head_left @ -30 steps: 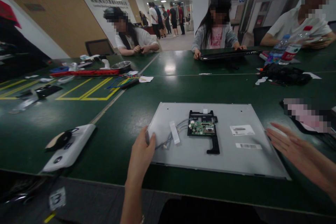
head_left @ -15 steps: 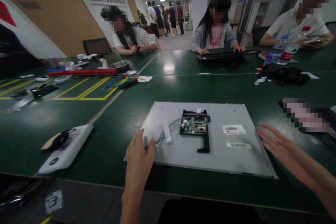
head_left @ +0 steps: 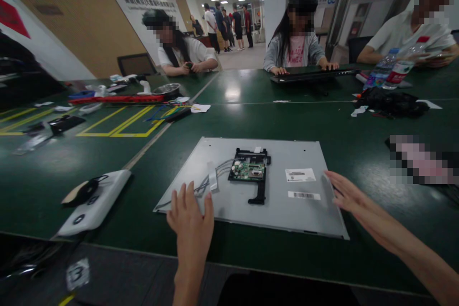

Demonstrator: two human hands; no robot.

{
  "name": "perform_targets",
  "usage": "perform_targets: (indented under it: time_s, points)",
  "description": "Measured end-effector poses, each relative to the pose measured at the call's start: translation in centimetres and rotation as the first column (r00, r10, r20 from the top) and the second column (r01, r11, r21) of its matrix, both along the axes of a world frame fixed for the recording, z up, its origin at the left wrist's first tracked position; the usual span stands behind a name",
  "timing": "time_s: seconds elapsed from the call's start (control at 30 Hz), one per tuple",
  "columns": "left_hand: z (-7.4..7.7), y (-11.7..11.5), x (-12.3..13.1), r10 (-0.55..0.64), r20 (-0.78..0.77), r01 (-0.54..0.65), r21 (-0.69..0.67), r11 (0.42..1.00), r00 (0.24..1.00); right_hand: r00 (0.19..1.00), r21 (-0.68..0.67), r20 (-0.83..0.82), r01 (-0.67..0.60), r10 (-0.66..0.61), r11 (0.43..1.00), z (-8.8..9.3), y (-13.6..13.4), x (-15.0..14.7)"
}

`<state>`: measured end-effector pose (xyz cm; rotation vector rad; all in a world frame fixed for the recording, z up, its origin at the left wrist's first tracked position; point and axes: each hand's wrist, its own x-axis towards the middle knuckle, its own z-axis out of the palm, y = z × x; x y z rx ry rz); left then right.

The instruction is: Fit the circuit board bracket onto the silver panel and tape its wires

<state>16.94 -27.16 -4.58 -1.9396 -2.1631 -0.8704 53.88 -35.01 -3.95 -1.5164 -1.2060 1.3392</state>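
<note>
Panel [head_left: 276,186] lies flat between your hands, left hand [head_left: 191,224] spread over its near edge, right hand [head_left: 346,193] loosely open at its right edge; steady it by the rim, fingertips off circuit board [head_left: 247,170] and cables [head_left: 203,184]

The person's hands [head_left: 191,224] are bare, with slim fingers; the slender forearms [head_left: 401,237] are uncovered as far as they show, and plain dark clothing [head_left: 287,290] covers the lap.

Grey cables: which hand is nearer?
Left. The left hand is beside the cables; the right hand is at the right edge of the panel, beyond the circuit board.
</note>
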Motion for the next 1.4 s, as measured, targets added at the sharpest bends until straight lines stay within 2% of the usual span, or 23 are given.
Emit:
perform_targets:
  time_s: [0.1, 0.23, 0.4, 0.67, 0.9, 1.07, 1.23, 1.4]
  points:
    - [0.0, -0.2, -0.1, -0.005, 0.021, 0.005, 0.016, 1.000, 1.000, 0.971, 0.035, 0.203, -0.132, 0.123, 0.991, 0.2, 0.6, -1.6]
    - [-0.2, -0.2, -0.3, 0.008, 0.040, -0.009, 0.021, 1.000, 0.999, 0.829, 0.068, 0.497, -0.331, 0.256, 0.941, 0.2, 1.1, -3.4]
    - [-0.3, -0.6, -0.2, -0.005, 0.031, 0.005, -0.002, 1.000, 1.000, 0.690, 0.044, 0.621, -0.504, 0.371, 0.863, -0.4, 2.2, -5.2]
    - [-0.9, -0.9, -0.2, 0.010, 0.005, -0.011, 0.005, 1.000, 1.000, 0.593, 0.015, 0.684, -0.594, 0.425, 0.804, 0.8, 4.8, -8.6]
    - [-1.4, -0.9, -0.4, 0.017, -0.035, -0.016, 0.030, 0.999, 0.999, 0.466, -0.102, 0.713, -0.670, 0.524, 0.735, 1.8, 6.8, -10.3]
    - [-1.3, -1.0, -0.3, 0.034, -0.065, -0.033, 0.021, 0.999, 0.997, 0.442, -0.098, 0.731, -0.686, 0.520, 0.721, 2.3, 7.6, -11.0]
    - [-1.3, -0.9, -0.3, 0.030, -0.098, -0.028, 0.020, 0.999, 0.995, 0.452, -0.084, 0.730, -0.685, 0.512, 0.724, 1.9, 7.8, -11.4]
    - [-1.5, -0.7, -0.5, 0.023, -0.134, -0.021, 0.012, 1.000, 0.991, 0.478, -0.053, 0.749, -0.648, 0.460, 0.760, 1.3, 7.2, -11.9]
